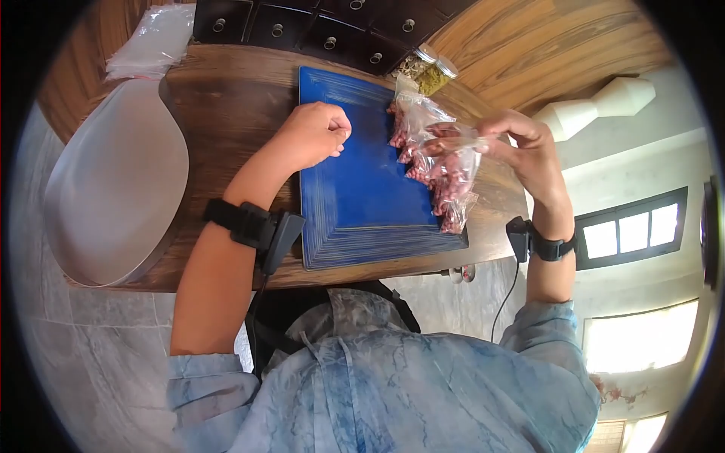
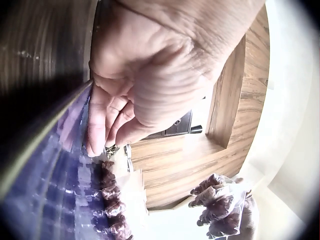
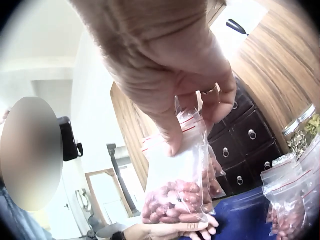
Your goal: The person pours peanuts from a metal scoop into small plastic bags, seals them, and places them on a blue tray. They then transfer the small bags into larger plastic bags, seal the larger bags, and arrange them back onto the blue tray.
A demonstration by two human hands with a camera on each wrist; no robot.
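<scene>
My right hand point(image 1: 529, 147) pinches the tops of several small clear zip bags of red-skinned peanuts point(image 3: 172, 200) between thumb and fingers. These bags hang upright over the right side of a blue rectangular tray point(image 1: 351, 200), their peanuts gathered at the bottom. More zip bags of peanuts point(image 3: 287, 205) stand in a row along the tray's right edge; the held ones partly cover them in the head view. Over the tray's left part is my left hand point(image 1: 316, 136), fingers loosely bent, with nothing seen in its grasp.
Left of the tray sits a large grey oval pan point(image 1: 117, 181), with a stack of clear plastic bags point(image 1: 155, 38) behind it. A dark cabinet with small drawers point(image 1: 325, 34) lines the back. Two lidded jars point(image 1: 434, 75) stand at the tray's far right corner on the wooden table point(image 1: 234, 106).
</scene>
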